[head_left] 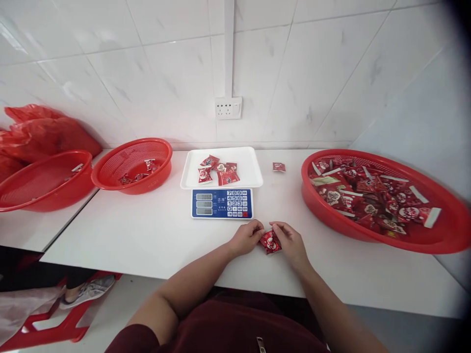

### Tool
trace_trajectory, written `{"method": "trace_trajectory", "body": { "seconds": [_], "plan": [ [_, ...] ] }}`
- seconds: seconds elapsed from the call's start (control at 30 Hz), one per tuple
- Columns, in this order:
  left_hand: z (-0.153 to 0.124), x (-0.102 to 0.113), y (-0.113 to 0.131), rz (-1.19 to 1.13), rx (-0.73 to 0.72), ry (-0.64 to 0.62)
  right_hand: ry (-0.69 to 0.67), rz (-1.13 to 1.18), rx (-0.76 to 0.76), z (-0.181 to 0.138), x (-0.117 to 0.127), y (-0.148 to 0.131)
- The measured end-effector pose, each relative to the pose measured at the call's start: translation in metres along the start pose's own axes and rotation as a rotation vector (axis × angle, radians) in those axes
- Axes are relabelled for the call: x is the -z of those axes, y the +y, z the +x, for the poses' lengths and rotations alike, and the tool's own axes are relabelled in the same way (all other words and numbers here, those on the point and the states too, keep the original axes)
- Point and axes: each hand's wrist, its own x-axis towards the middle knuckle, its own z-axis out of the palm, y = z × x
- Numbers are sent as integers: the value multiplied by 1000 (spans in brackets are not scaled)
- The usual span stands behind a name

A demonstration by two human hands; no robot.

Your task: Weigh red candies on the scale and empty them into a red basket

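Left hand [248, 237] and right hand [293, 243] are grasping one red packet [271, 243], lower centre; several loose packets [228, 178] are occupying the central tray [189, 171], more filling the far-right basket [333, 226].

Wht tiled wall [176, 98], outlet [228, 108], wht tbl [154, 240]

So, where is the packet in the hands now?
In the head view, the packet is below and right of centre, between the left hand and right hand, nearer the wearer than the scale, left of the right-hand basket.
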Motion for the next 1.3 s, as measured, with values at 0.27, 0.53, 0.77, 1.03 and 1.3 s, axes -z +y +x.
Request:
{"method": "trace_trajectory", "body": {
  "seconds": [0.27,0.53,0.77,1.03,1.3],
  "plan": [
    [3,2,-6,-34,-82,75,-144,-78,96,-6,-4,4],
    [4,5,-1,-297,-60,106,-198,-88,63,-9,-7,6],
    [2,3,-4,-292,1,-31,-119,-113,128,-12,-5,-2],
    [-2,6,3,40,-5,-66,-147,-114,126,-9,-4,3],
    [2,2,0,21,-33,27,-147,-111,92,-2,-5,2]
  ]
}}
